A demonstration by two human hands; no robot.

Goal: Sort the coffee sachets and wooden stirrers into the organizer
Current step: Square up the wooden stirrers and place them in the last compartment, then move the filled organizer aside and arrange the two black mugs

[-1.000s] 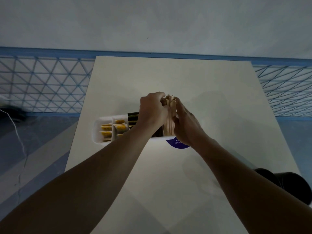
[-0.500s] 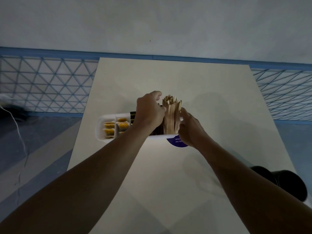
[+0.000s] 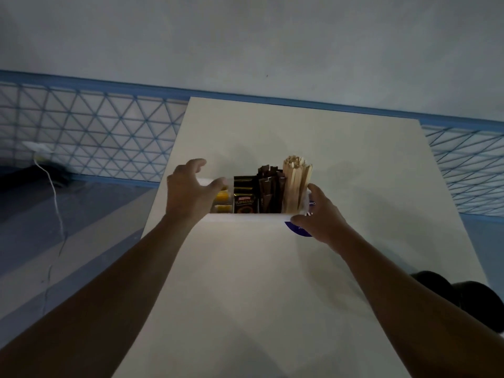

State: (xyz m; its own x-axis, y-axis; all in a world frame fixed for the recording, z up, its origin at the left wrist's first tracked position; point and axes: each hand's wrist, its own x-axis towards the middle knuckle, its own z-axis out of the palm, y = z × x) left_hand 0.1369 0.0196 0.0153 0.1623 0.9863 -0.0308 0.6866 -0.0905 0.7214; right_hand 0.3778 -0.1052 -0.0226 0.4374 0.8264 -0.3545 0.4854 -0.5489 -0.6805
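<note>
A white organizer [image 3: 245,218] stands on the pale table [image 3: 259,296]. Upright wooden stirrers [image 3: 296,184] fill its right compartment. Brown stick sachets [image 3: 268,186] and black coffee sachets [image 3: 243,197] stand in the middle, and yellow sachets [image 3: 222,196] lie at the left. My left hand [image 3: 191,192] curls over the organizer's left end and hides most of that compartment. My right hand [image 3: 319,214] grips the right end, with the thumb on the front wall.
A round purple label [image 3: 296,229] shows under the organizer's right end. A dark object [image 3: 463,298] sits past the table's right edge. A white cable [image 3: 54,192] runs across the floor at the left. A blue lattice panel [image 3: 95,137] lines the wall.
Both hands have let go of the stirrer bundle, which now stands in the right compartment. My left hand has moved to the organizer's left end and my right hand to its right end.
</note>
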